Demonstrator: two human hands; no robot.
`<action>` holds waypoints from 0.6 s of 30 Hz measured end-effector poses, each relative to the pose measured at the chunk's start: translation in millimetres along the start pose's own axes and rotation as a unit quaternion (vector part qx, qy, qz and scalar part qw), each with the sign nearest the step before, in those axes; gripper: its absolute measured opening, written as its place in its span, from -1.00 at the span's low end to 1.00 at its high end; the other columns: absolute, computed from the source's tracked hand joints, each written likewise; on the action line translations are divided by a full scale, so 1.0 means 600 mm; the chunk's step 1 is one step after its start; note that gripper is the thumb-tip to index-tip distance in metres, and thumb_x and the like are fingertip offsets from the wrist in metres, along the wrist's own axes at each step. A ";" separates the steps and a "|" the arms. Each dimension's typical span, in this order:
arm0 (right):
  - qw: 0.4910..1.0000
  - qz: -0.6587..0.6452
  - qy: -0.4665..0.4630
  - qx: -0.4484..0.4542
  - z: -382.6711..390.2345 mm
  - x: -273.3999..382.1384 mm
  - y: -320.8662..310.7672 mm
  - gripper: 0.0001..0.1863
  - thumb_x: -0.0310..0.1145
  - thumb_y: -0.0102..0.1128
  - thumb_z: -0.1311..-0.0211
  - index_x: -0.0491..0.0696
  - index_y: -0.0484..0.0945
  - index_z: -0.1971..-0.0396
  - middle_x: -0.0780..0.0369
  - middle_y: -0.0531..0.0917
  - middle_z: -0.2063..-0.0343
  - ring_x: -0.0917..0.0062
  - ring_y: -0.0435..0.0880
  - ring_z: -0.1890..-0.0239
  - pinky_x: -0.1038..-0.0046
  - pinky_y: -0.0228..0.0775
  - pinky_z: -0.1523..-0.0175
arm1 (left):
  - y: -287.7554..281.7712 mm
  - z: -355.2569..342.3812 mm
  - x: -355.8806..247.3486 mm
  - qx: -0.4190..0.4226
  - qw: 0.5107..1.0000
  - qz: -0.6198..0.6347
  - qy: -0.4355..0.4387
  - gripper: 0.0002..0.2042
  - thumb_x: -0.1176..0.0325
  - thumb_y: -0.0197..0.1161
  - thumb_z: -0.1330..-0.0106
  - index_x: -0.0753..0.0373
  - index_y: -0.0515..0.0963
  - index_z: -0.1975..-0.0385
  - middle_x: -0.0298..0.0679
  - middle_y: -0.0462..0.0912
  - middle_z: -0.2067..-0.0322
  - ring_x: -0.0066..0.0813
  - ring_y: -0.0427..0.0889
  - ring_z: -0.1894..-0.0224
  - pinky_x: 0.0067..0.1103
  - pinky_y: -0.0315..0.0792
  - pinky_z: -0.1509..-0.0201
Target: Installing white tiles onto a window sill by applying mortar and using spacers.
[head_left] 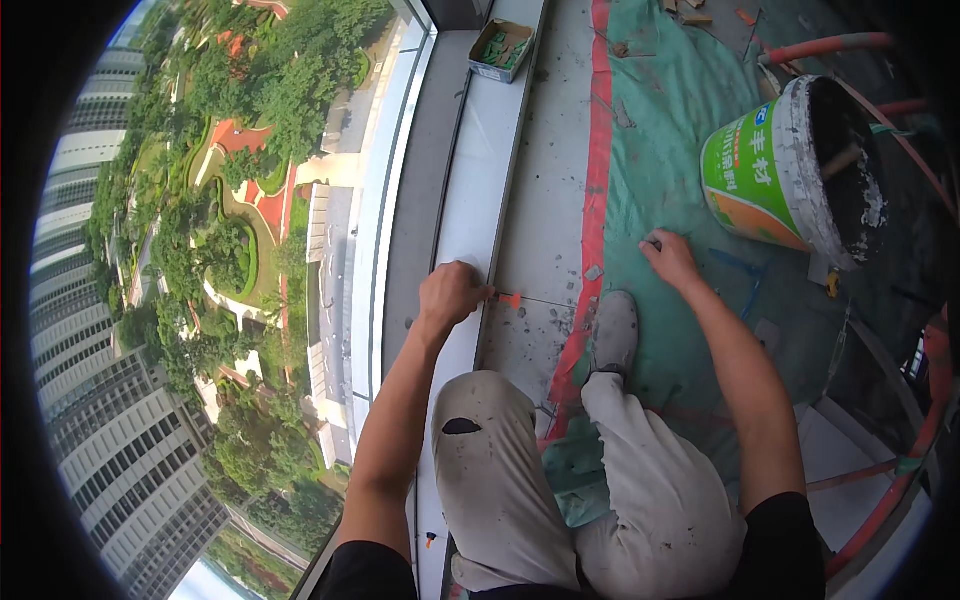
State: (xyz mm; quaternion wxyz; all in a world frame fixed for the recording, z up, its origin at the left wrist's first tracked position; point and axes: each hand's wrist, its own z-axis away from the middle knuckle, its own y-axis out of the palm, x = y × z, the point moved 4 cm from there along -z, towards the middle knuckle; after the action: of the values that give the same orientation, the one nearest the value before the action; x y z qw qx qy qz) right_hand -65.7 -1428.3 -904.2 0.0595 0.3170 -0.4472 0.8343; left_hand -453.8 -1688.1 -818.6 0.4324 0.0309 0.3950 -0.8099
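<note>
My left hand (455, 293) is closed, its fingers curled down at the inner edge of the white window sill (483, 140). What its fingers hold, if anything, is hidden. Just right of those fingertips, a small orange-red piece (511, 300) lies at a joint between the grey floor tiles (553, 180). Over the green sheet (640, 150), my right hand (674, 262) is closed too, fingers bent inward. Something small and dark (655, 243) shows at its fingertips, too small to name.
A small box (501, 50) of green pieces stands at the sill's far end. To the right, a large bucket (750, 175) with a dark inside leans toward red bars (830, 46). Red tape (597, 130) borders the sheet. A small orange-and-black piece (431, 540) sits on the near sill.
</note>
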 end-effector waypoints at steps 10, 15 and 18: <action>0.986 -0.015 -0.159 -0.039 -0.162 0.421 -0.042 -0.58 -0.16 0.36 -0.49 -0.05 0.70 -0.21 0.03 0.89 0.19 0.03 0.87 0.07 0.05 0.68 -0.08 | -0.017 0.008 0.016 0.014 0.998 -0.062 0.021 -0.68 0.16 0.49 -0.45 0.24 0.81 0.51 -0.31 0.79 0.61 -0.43 0.82 0.52 -0.43 0.70 0.23; 0.975 0.033 -0.184 -0.123 -0.303 0.549 0.013 -0.39 -0.17 0.33 -0.53 0.05 0.48 -0.49 -0.02 0.87 0.11 -0.05 0.84 -0.01 -0.06 0.66 -0.14 | -0.012 0.004 -0.006 -0.030 0.997 -0.061 0.047 -0.65 0.18 0.36 -0.45 0.25 0.82 0.55 -0.31 0.77 0.64 -0.42 0.81 0.54 -0.41 0.72 0.20; 0.961 0.090 -0.201 -0.168 -0.368 0.542 0.037 -0.47 -0.15 0.32 -0.51 0.05 0.55 -0.40 0.01 0.86 0.05 -0.03 0.82 -0.08 -0.07 0.66 -0.15 | 0.001 -0.008 -0.038 0.019 1.000 0.013 -0.011 -0.67 0.15 0.42 -0.36 0.30 0.82 0.49 -0.12 0.79 0.58 -0.08 0.87 0.34 -0.26 0.74 0.07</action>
State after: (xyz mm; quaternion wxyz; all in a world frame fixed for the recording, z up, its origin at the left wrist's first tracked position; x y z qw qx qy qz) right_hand -436.7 -1328.2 -819.0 -0.0551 0.4222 -0.6102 0.6681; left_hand -440.6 -1670.0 -813.3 0.4464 0.0357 0.3742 -0.8120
